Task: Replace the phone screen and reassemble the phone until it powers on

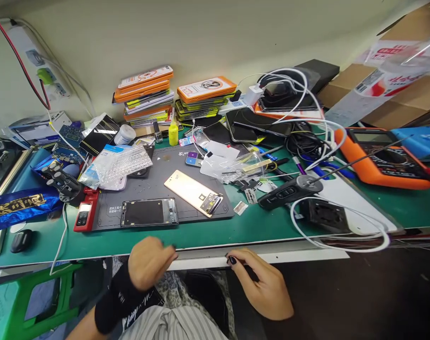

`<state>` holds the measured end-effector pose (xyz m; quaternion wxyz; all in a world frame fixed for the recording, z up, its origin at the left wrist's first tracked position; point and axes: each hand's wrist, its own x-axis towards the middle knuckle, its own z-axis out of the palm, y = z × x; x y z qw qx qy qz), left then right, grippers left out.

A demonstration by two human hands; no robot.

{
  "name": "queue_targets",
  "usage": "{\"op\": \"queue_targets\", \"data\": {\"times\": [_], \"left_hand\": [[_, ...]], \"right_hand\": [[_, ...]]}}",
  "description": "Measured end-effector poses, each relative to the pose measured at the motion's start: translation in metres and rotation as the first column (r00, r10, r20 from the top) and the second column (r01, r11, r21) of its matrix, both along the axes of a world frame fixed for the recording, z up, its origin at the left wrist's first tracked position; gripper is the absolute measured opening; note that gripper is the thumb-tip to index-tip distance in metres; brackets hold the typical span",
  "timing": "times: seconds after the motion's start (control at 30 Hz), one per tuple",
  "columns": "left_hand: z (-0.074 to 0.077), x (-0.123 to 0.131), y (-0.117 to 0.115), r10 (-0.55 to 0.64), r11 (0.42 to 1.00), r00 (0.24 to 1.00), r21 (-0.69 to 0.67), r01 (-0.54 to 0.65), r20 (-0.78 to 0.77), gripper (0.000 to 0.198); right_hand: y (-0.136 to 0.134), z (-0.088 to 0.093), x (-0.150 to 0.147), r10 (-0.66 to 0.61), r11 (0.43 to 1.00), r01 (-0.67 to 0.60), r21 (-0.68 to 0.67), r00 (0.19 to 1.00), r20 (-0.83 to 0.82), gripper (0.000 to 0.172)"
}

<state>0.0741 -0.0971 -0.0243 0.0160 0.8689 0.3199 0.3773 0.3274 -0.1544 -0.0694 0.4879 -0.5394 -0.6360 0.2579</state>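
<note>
My left hand [148, 263], slightly blurred and with a black wrist support, is closed in front of the bench edge, its fingertips pressed together. To the right, my right hand [263, 284] pinches thumb and forefinger together just off the same edge. Whatever either hand holds, if anything, is hidden or too small to make out. Nearest my left hand, a phone's dark front frame [144, 212] lies flat on the grey work mat [158, 174]. Right of it rests a gold phone body [190, 191], tilted in direction, with inner parts showing at its lower end. Neither hand touches them.
A red clamp tool [83, 215] stands at the mat's left corner. Bubble wrap [124, 165] lies behind. At right are a grey electric screwdriver [289, 192], white cable [342, 249] and orange multimeter [381, 156]. Stacked boxes [206, 89] line the wall. A green stool [41, 302] stands below left.
</note>
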Motion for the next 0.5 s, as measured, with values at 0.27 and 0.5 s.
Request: {"op": "queue_targets", "data": {"times": [0.27,0.5], "left_hand": [[-0.008,-0.069,-0.068,0.400,0.868,0.895,-0.397,-0.300,0.198,0.010],[0.002,-0.058,-0.057,0.270,0.917,0.949,-0.345,-0.202,0.162,0.037]], "right_hand": [[-0.004,0.006,-0.003,0.119,0.990,-0.125,-0.064,0.989,-0.093,0.022],[0.018,0.023,-0.009,0.048,0.998,-0.053,-0.021,0.977,-0.207,0.046]]}}
